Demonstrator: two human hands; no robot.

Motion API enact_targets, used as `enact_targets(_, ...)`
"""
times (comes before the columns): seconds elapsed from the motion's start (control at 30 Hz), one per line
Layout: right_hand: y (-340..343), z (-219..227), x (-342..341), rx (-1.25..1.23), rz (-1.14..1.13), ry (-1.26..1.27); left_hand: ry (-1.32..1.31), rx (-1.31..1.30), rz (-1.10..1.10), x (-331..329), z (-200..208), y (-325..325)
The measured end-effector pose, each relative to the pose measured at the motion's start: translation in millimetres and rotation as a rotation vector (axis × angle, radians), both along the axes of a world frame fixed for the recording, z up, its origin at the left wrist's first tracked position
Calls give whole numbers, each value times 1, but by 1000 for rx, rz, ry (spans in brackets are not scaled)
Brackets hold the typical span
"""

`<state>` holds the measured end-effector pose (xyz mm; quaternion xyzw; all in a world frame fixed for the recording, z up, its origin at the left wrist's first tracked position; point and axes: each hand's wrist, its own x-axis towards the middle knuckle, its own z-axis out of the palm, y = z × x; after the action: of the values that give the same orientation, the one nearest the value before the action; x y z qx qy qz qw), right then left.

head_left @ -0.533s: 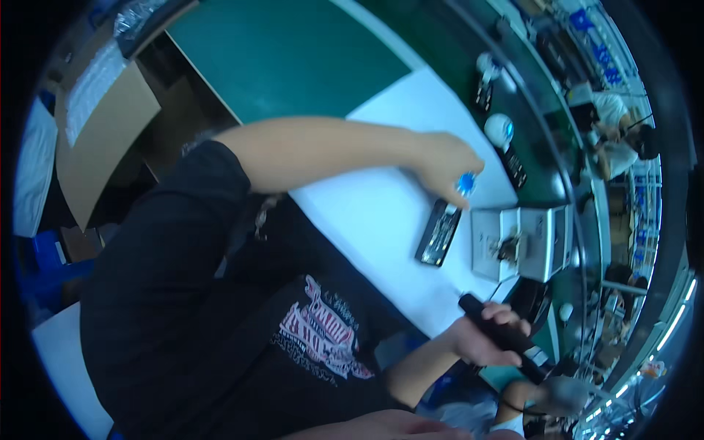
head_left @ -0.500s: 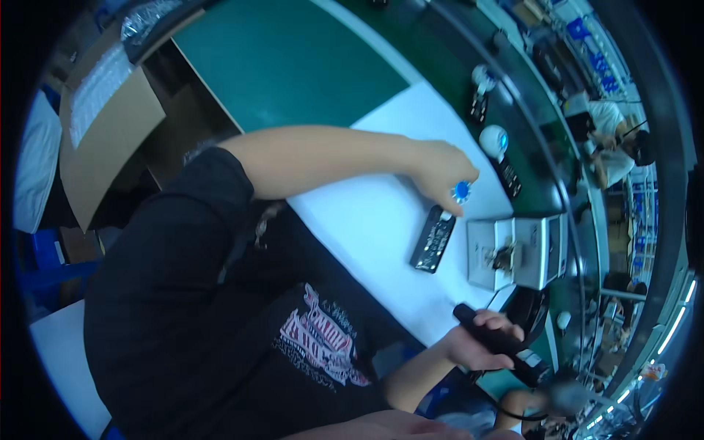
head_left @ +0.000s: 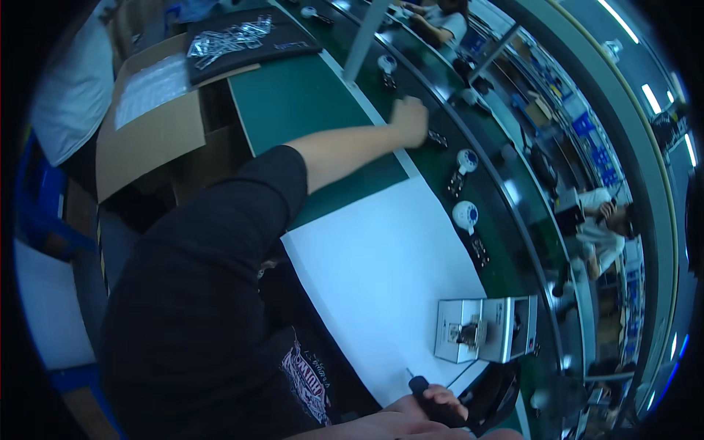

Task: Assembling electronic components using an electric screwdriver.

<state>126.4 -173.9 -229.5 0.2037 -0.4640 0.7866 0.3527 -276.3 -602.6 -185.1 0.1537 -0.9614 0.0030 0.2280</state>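
Note:
My left hand [head_left: 411,122] is stretched out over the dark green conveyor belt. Its fingers are curled downward, and whatever they hold is hidden beneath them. A narrow black circuit board [head_left: 438,138] lies on the belt right beside that hand. My right hand [head_left: 447,400] is wrapped round a black electric screwdriver [head_left: 427,394] low in the view, its thin bit directed toward the white work sheet [head_left: 367,271]. Just beyond the screwdriver stands a silver box-shaped machine [head_left: 497,328] with a small metal mechanism on its side, perhaps a screw feeder.
White balls with blue, eye-like discs [head_left: 464,215] lie along the belt with black boards [head_left: 480,251] near them. A metal post [head_left: 364,44] rises at the belt's edge. An open cardboard box [head_left: 150,147] is on the left. Other people work across the line.
My left hand has moved from the work sheet to the belt; the round blue-and-white part and board have left the sheet. The view has swung, and the screwdriver stays in my right hand.

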Motion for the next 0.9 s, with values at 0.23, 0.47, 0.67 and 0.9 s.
enact_targets(0.23,-14,-5,5,-35,81,-49,-84,373,-377,-23,-5,119)
enact_targets(0.47,95,-53,-19,411,410,12,-183,375,-312,-21,0,103)
enact_targets(0.67,52,-17,-30,404,291,-37,-77,544,-461,103,55,100)
enact_targets(0.9,-3,14,-20,87,-103,-152,-368,659,-989,202,17,154)
